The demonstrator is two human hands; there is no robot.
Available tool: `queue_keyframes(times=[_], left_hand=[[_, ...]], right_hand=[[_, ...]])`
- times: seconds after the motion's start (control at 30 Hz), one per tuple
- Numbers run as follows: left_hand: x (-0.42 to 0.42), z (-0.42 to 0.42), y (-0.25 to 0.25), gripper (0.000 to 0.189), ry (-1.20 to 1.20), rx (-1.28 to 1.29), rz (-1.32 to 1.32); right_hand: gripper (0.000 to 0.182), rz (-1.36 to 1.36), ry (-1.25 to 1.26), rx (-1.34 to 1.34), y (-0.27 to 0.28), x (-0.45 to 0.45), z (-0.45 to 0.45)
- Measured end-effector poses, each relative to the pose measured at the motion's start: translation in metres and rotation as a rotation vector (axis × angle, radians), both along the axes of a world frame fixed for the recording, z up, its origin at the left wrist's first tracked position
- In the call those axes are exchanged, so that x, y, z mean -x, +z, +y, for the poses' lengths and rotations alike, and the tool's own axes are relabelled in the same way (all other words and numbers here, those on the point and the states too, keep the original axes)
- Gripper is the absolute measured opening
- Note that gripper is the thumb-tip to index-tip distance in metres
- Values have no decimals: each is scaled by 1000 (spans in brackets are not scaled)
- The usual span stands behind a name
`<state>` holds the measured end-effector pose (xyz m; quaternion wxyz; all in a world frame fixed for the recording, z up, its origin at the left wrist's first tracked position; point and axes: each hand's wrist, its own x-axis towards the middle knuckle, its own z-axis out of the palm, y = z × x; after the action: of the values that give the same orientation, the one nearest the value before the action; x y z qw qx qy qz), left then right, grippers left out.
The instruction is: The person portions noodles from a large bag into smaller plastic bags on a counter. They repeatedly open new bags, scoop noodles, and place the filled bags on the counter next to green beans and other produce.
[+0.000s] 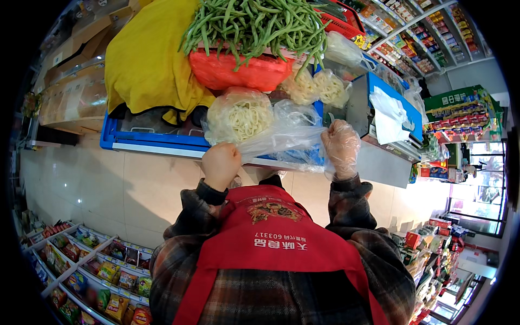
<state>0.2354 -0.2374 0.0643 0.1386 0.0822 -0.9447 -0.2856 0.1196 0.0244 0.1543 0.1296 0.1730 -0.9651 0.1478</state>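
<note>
In the head view my left hand (221,161), bare and closed, grips one end of a clear plastic bag (280,140) at the front edge of a blue-framed chest freezer (162,140). My right hand (340,146), in a thin clear plastic glove, is closed on the bag's other end, so the film stretches between both fists. Just beyond my left hand lies a bag of pale fresh noodles (248,118). More bagged noodles (333,87) lie farther back to the right. The fingertips of both hands are hidden.
Green beans (260,24) are heaped behind a red plastic bag (239,71). A yellow cloth (150,61) covers the freezer's left part. White bags (390,113) lie on a blue-topped unit at right. Cardboard boxes (77,93) stand at left, snack shelves (101,272) at lower left.
</note>
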Motion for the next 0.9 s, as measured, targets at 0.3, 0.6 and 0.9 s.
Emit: queue_keyframes(times=[0.3, 0.6, 0.9], left_hand=[[41, 76, -15, 17, -449, -18, 98], [51, 122, -76, 11, -474, -265, 43], [30, 128, -100, 18, -298, -472, 148]], right_hand=[[13, -299, 262, -43, 10, 4, 25], [27, -480, 836, 73, -46, 50, -112], [44, -209, 733, -502, -165, 39, -176]])
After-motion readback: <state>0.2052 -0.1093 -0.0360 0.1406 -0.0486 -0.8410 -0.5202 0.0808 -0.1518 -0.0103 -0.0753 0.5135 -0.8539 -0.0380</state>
